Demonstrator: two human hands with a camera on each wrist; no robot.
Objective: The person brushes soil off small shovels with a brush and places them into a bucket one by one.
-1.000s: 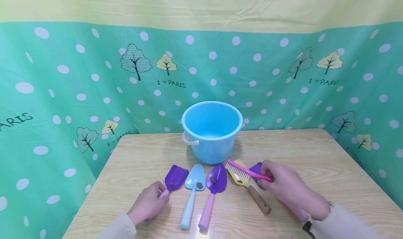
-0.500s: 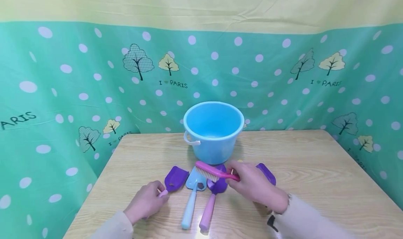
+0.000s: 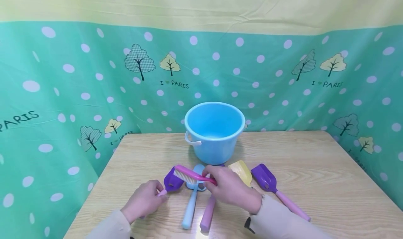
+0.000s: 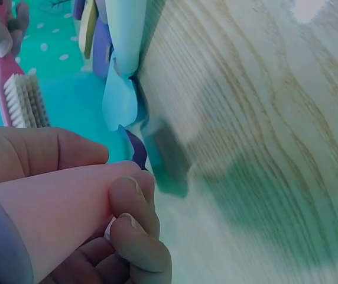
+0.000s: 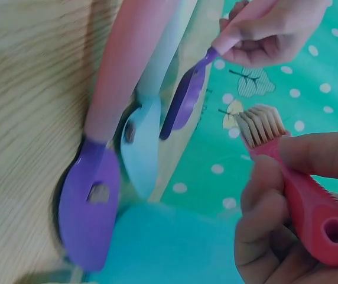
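My left hand (image 3: pixel 143 199) grips the pink handle of a small purple shovel (image 3: pixel 170 184); its blade is at the left end of a row of tools. A pink brush (image 3: pixel 188 173) with pale bristles is pinched by its handle in my right hand (image 3: pixel 231 186). Its bristle end overlaps the held shovel's blade in the head view; in the right wrist view, the two appear apart. Beneath the right hand lie a light blue trowel (image 3: pixel 189 211) and a purple trowel with a pink handle (image 3: pixel 207 214), its blade mostly hidden. A brownish patch (image 5: pixel 99 192) marks that purple blade.
A light blue bucket (image 3: pixel 214 149) with a white handle stands behind the tools. To the right lie a yellow shovel (image 3: pixel 241 172), partly covered by the right hand, and another purple shovel (image 3: pixel 265 178). A patterned green curtain (image 3: pixel 277 92) hangs behind the wooden table (image 3: pixel 315 169).
My right hand has carried the brush leftward, from over the yellow shovel to the shovel in my left hand. The right purple shovel is uncovered. My left hand has kept its grip, barely moving.
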